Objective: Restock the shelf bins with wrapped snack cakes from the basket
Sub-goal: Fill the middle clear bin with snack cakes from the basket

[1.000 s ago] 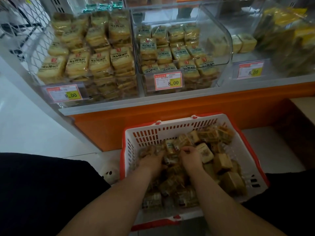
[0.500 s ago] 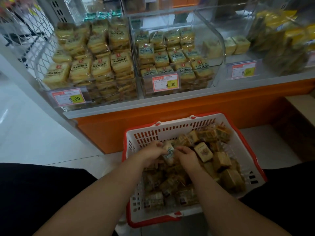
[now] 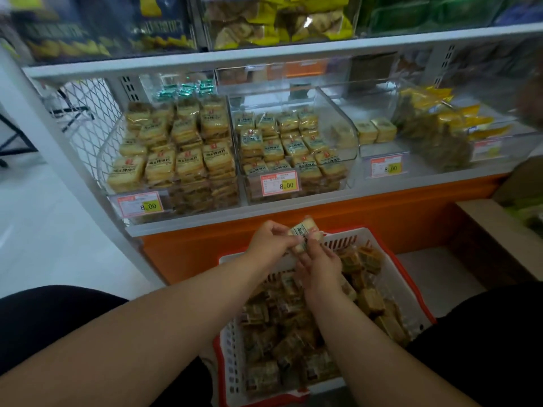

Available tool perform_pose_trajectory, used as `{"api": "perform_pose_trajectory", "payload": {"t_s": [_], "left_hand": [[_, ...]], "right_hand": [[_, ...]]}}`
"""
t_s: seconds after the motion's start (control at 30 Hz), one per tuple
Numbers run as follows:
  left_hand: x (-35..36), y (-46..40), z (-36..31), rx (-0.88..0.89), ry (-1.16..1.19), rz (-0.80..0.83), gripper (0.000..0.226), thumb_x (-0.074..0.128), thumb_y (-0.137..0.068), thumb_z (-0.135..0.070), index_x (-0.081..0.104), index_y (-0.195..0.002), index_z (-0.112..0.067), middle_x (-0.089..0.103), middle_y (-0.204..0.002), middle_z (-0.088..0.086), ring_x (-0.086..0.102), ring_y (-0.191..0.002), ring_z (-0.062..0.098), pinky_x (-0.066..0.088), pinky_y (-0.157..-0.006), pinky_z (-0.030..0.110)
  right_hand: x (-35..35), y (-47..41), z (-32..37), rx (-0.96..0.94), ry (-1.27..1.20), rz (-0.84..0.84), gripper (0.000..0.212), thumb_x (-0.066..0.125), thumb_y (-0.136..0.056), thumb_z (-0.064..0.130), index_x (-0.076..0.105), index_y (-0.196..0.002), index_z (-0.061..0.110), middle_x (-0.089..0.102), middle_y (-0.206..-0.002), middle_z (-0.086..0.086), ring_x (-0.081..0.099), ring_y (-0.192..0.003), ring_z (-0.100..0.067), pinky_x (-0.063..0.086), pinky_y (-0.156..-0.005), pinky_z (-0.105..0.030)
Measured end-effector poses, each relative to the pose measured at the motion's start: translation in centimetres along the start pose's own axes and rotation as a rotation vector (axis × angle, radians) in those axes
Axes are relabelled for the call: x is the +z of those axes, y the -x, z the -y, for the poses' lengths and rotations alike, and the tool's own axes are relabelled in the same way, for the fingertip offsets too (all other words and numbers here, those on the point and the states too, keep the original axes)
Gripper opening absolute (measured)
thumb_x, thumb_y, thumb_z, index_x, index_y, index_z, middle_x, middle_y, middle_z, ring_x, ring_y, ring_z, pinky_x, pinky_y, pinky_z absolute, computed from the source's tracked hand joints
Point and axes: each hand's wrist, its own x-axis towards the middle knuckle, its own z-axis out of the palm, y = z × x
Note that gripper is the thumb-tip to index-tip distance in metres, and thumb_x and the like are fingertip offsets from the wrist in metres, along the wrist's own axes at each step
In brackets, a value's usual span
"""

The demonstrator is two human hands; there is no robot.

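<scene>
A: Hands?
B: Both up over the far rim of the basket (image 3: 408, 286), white plastic with red trim, sitting on the floor in front of the person. Left hand (image 3: 271, 239) pinches a wrapped snack cake (image 3: 304, 233) from the left side, fingers curled on it. Right hand (image 3: 318, 267) grips the same cake from below, fingers wrapped on its lower edge.
A: Cake position?
B: Held in the air, tilted, in front of the orange shelf base (image 3: 382, 221), below the bins. Not touching the shelf.
A: Basket contents?
B: Heaped with more wrapped cakes (image 3: 293, 348), jumbled.
A: Bins?
B: Clear bins on the lowest shelf. Left bin (image 3: 173, 160) packed with stacked cakes. Middle bin (image 3: 293, 148) also stacked, slightly lower. Next bin to the right (image 3: 379, 148) holds just two cakes at the back. Far-right bin (image 3: 440, 130) has yellow-wrapped packs, blurry.
A: Labels?
B: Price tags (image 3: 279, 183) on bin fronts read 8.00.
A: Anything else?
B: Cardboard box (image 3: 499, 230) at right, contents unclear.
</scene>
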Motion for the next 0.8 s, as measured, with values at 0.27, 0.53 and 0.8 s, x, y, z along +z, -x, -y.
{"api": "perform_pose_trajectory", "payload": {"t_s": [0.27,0.53,0.8], "left_hand": [[-1.8,1.7,-6.6,0.387,-0.158,-0.175,0.027,0.073,-0.087,-0.037,0.049,-0.084,-0.024,0.058,-0.087,-0.004,0.056,-0.077,0.007,0.043,-0.061,0.018],[-8.2,-0.6,-13.3,0.770,-0.947,-0.311,0.031,0.045,-0.100,-0.048,0.057,-0.082,-0.026,0.061,-0.084,-0.004,0.055,-0.076,0.013,0.043,-0.064,0.031],[-11.5,-5.1,-14.9,0.650,-1.241,-0.332,0.039,0.046,-0.100,-0.039,0.054,-0.134,-0.020,0.055,-0.137,0.006,0.043,-0.129,0.028,0.037,-0.102,0.040]], "right_hand": [[6.1,3.2,4.8,-0.486,0.205,0.063,0.015,0.068,-0.089,0.039,0.061,-0.099,0.031,0.068,-0.104,0.005,0.066,-0.095,-0.009,0.054,-0.076,-0.024],[12.4,0.8,11.8,-0.499,0.423,0.194,0.017,0.070,-0.089,0.023,0.060,-0.100,0.014,0.069,-0.099,-0.006,0.069,-0.087,-0.020,0.060,-0.072,-0.031],[19.3,-7.1,15.9,-0.337,0.848,0.150,0.032,0.068,-0.089,0.010,0.057,-0.117,-0.001,0.065,-0.101,-0.014,0.067,-0.083,-0.025,0.061,-0.066,-0.036]]}}
